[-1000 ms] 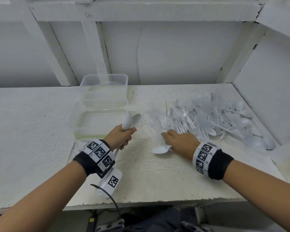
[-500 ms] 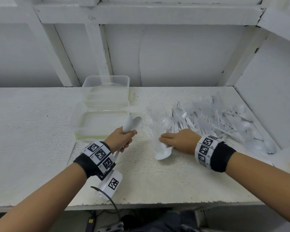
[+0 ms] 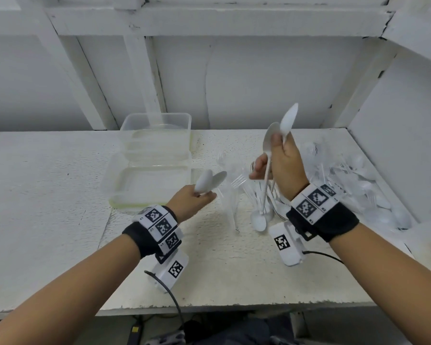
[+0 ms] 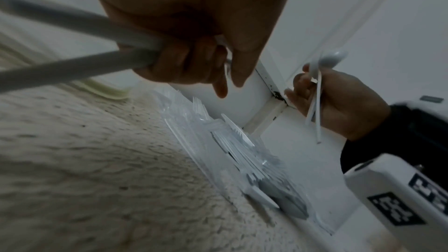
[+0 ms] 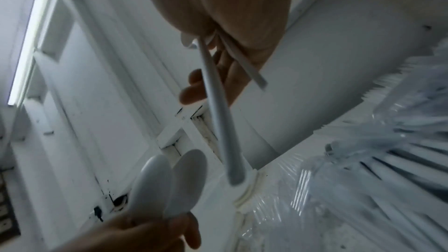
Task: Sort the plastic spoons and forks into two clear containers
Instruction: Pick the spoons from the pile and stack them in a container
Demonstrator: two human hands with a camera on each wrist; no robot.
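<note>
My left hand [image 3: 197, 198] grips two white plastic spoons [image 3: 209, 182] by their handles, bowls up, just right of the near clear container [image 3: 125, 195]. A second clear container [image 3: 157, 125] stands behind it; both look empty. Raised above the table, my right hand [image 3: 279, 165] holds two more white spoons [image 3: 285, 124], bowls up and handles hanging down. In the left wrist view my fingers [image 4: 194, 64] curl round the handles [image 4: 72, 49]. In the right wrist view a handle [image 5: 219, 122] hangs from my right hand [image 5: 218, 49].
A heap of clear forks and white spoons [image 3: 353, 178] fills the table's right corner against the wall. Wrapped clear forks [image 3: 234, 192] and a loose white spoon [image 3: 258, 221] lie between my hands. The table's front edge [image 3: 209, 307] is near.
My right hand has left the table and risen with two spoons in it. The left hand has stayed by the near container with its spoons.
</note>
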